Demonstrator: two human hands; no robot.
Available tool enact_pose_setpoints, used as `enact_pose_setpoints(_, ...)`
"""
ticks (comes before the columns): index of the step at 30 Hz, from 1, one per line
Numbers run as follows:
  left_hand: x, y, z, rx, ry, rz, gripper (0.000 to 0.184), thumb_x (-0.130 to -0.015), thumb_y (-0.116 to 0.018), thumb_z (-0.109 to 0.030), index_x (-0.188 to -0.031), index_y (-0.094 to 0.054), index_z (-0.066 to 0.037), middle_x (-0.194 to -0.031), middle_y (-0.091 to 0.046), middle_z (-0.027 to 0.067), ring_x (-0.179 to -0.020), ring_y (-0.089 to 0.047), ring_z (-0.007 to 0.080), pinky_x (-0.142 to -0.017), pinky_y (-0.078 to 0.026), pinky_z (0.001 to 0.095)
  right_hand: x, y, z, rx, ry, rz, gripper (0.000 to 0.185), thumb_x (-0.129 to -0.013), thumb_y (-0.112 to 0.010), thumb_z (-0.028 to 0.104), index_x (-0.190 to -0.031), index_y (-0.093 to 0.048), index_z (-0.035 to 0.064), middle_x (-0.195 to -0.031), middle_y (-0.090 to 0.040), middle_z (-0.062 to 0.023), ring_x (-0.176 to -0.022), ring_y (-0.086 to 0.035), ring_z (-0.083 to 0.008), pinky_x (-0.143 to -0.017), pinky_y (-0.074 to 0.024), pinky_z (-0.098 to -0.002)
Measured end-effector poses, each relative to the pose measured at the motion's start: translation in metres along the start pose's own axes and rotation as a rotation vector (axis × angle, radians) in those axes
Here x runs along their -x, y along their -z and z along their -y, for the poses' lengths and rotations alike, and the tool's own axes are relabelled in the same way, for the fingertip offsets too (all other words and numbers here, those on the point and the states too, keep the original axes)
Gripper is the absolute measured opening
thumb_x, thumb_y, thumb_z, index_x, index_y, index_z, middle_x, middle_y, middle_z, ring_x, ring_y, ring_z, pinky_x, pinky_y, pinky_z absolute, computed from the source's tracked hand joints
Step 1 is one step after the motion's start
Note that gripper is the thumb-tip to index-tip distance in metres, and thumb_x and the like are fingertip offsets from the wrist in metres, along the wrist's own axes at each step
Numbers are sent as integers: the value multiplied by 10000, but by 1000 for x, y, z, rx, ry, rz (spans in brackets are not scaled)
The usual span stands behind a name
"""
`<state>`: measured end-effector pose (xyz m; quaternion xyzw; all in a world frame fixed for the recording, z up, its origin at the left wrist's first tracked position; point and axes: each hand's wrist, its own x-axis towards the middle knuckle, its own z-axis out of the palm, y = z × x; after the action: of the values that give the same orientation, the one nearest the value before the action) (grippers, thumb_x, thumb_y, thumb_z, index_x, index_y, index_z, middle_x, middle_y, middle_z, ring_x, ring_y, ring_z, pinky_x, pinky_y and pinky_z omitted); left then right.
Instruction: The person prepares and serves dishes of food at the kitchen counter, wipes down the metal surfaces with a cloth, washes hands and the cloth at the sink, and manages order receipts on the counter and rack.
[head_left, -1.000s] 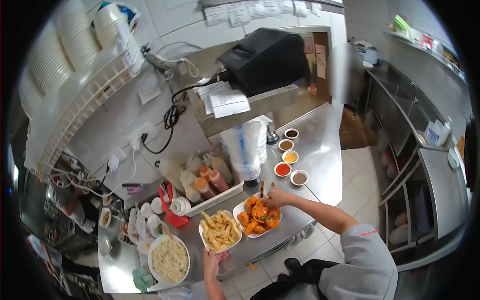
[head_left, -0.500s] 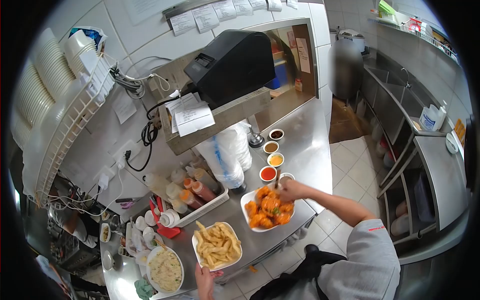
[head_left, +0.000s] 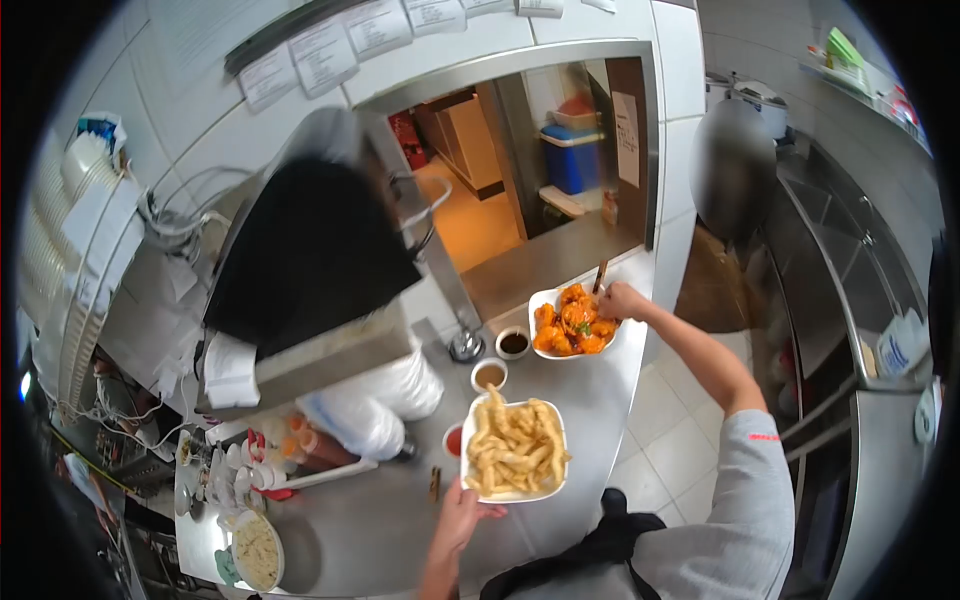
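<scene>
My left hand grips the near left rim of a white bowl heaped with pale golden fries. This bowl is over the counter and covers part of the sauce cups. Farther off, my right hand is closed on the right rim of a second white bowl, filled with orange-glazed fried pieces and a bit of green. A dark brown stick-like thing rises beside my right fingers. Left of that bowl stand a dark sauce cup, a brown sauce cup and a partly hidden red sauce cup.
Beyond the steel counter is a serving window. A call bell stands near its ledge. A black machine overhangs the left side, above plastic bags. A small brown piece and a rice-like bowl lie nearer.
Both bowls have moved forward and right along the counter, the glazed one to beside the window ledge. The view has shifted, showing more of the window. A small brown piece now shows on the counter.
</scene>
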<state>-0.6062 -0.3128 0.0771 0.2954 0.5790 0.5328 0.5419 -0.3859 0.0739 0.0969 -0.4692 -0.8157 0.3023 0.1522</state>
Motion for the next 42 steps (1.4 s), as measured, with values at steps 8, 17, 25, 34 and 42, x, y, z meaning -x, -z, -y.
enact_pose_setpoints(8, -152, -120, 34, -19, 5, -128, 294, -860, -276, -77, -1136, -306, 21, -927, -543, 187, -648, -604, 242, -555, -514, 306, -155, -16, -65, -97, -55, -41, 291, -756, -477, 147, -627, -577, -93, -571, -591, -188, -532, -622, -258, -519, -515, -349)
enact_pose_setpoints(17, -199, -152, 42, 32, 42, -143, 302, -869, -272, -85, -1152, -278, 22, -926, -529, 193, -690, -593, 240, -616, -508, 320, -236, -26, -75, -138, -55, 178, 231, -754, -477, 98, -747, -596, -99, -675, -610, -210, -568, -629, -280, -477, -524, -371)
enact_pose_setpoints(25, -204, -146, 52, 248, 21, -7, 408, -883, -302, -177, -1251, -157, -75, -1005, -501, 203, -780, -585, 254, -678, -494, 345, -168, 143, 6, -312, 474, -171, 149, -794, -502, 119, -740, -587, 11, -553, -564, -76, -492, -559, -146, -429, -437, -256)
enact_pose_setpoints(34, -171, -162, 86, 234, 98, 47, 674, -889, -302, -189, -1310, 224, -208, -1156, -463, 228, -888, -569, 259, -743, -469, 343, -174, 316, 204, -722, 634, -1112, 438, -752, -564, 203, -1155, -429, 96, -886, -589, -129, -813, -563, -207, -742, -433, -328)
enact_pose_setpoints(42, -82, -148, 102, 73, -77, -26, 579, -894, -359, -164, -1361, -21, -111, -1078, -548, 144, -869, -575, 200, -727, -456, 286, -69, 256, 170, -855, 770, -961, 286, -777, -442, 82, -1053, -509, 45, -741, -549, -33, -591, -454, -77, -530, -377, -223)
